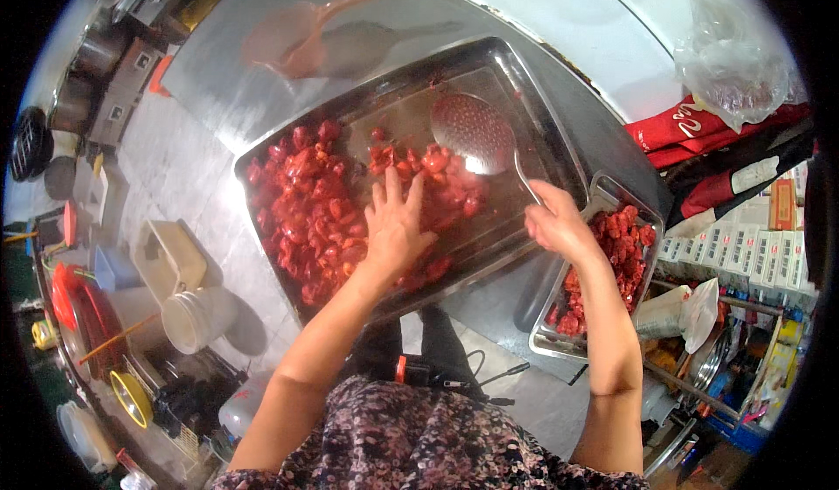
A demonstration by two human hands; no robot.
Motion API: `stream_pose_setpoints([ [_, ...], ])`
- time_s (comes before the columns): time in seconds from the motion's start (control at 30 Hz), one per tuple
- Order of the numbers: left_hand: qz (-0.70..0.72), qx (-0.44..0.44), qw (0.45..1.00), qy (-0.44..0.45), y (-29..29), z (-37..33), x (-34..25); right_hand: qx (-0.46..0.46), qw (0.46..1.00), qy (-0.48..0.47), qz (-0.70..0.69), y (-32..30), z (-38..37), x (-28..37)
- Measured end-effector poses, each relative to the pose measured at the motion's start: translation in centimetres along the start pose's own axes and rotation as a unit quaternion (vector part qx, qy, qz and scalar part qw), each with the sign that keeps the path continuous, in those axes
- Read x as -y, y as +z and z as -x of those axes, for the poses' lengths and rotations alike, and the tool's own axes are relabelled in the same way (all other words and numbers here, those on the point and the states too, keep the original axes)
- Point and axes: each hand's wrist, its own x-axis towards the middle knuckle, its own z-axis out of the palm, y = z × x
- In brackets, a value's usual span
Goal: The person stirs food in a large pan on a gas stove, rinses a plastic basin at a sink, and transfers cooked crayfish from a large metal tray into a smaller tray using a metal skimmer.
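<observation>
A large metal tray (546,162) lies in front of me. Glossy red marinated pieces, which look like meat (301,193), are heaped over its left half and thin out toward the middle. With fingers spread, my left hand (398,224) rests on or just above the pieces at the tray's middle; exact contact is unclear. My right hand (559,221) is closed round the handle of a perforated metal skimmer (474,132). The skimmer's round head is over the far part of the tray, beyond the pieces, and the handle crosses the right side.
A smaller metal tray (544,343) with similar red pieces (619,250) sits to the right, beneath my right forearm. A pinkish plastic scoop (297,40) lies on the metal surface beyond the tray. Plastic tubs (199,320) stand left; a crowded rack (730,385) is at right.
</observation>
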Motion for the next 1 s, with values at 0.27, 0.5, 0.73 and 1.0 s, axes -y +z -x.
stream_pose_setpoints([
  [0.27,0.032,-0.025,0.999,0.031,0.4,-0.3,-0.5,0.019,0.995,0.088,-0.035,-2.5,4.9,-2.1],
  [0.5,0.122,-0.015,0.991,0.050,0.9,-1.0,-1.2,0.029,0.976,0.094,-0.194,1.4,6.7,-5.6],
  [0.73,0.181,-0.027,0.981,0.056,0.7,-2.3,-1.3,0.047,0.950,0.115,-0.286,2.1,6.6,-5.6],
  [1.0,0.092,-0.059,0.978,0.178,2.2,-2.6,-5.3,0.098,0.874,0.115,-0.462,1.9,8.5,-8.2],
])
